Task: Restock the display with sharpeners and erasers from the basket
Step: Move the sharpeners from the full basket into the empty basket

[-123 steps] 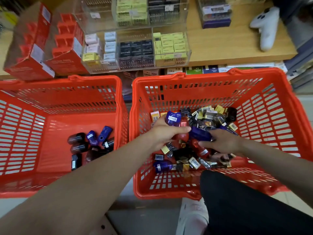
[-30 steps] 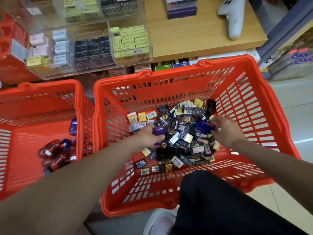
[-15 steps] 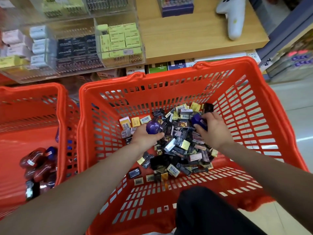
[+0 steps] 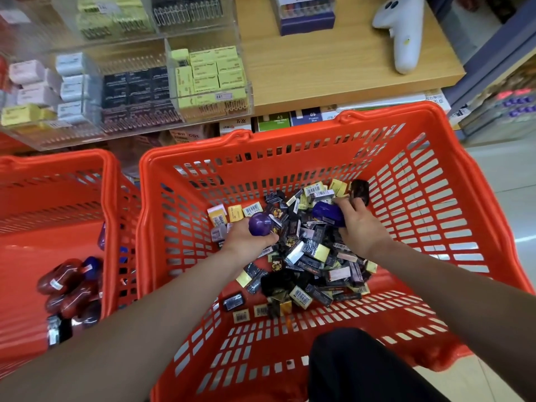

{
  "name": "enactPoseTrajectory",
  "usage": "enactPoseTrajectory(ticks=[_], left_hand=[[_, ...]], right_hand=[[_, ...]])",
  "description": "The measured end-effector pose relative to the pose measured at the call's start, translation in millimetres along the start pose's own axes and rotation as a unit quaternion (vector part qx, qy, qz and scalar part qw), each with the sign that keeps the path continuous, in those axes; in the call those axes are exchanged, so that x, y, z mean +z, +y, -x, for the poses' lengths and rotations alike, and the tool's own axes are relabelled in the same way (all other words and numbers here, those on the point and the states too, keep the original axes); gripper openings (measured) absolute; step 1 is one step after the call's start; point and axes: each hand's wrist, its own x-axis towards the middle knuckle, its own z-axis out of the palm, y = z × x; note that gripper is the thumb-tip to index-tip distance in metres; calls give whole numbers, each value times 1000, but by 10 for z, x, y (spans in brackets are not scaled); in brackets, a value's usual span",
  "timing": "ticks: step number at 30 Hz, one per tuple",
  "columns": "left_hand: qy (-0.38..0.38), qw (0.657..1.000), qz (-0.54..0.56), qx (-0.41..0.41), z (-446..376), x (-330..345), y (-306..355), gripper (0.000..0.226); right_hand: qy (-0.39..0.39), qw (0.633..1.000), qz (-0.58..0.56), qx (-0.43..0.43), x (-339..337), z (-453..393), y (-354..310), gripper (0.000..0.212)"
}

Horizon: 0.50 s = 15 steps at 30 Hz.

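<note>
An orange basket [image 4: 452, 198] in front of me holds a heap of small erasers [image 4: 307, 256] in black, yellow and white wrappers. My left hand [image 4: 246, 237] grips a purple sharpener [image 4: 260, 224] over the heap's left side. My right hand [image 4: 358, 227] holds a blue sharpener [image 4: 327, 213] while its fingers reach to a dark sharpener [image 4: 359, 191] at the heap's far right. A second orange basket [image 4: 107, 175] on the left holds several red, blue and black sharpeners [image 4: 69, 288]. The clear acrylic display [image 4: 174, 91] on the wooden shelf holds stacked erasers.
A white plush toy [image 4: 403, 33] and a purple box [image 4: 307, 15] lie on the wooden shelf [image 4: 333, 71]. Boxed goods stand under the shelf. My dark-trousered knee [image 4: 362, 369] is below the basket. Tiled floor shows at the right.
The view has shifted right since a second ago. My left hand lifted the purple sharpener from the heap. My right hand, holding the blue sharpener, moved toward the basket's far right corner.
</note>
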Motion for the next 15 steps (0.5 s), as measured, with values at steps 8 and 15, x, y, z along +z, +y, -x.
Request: enactPoseTrajectory(ticks=[8,15], left_hand=[[-18,1000,-1,5,-14,-43,-21,43],[-26,999,24,-15,-12,-112,40,49]], right_hand=[[69,996,-43,33,-120,-78,34,68],[75,985,111,111,-216,-325,9,37]])
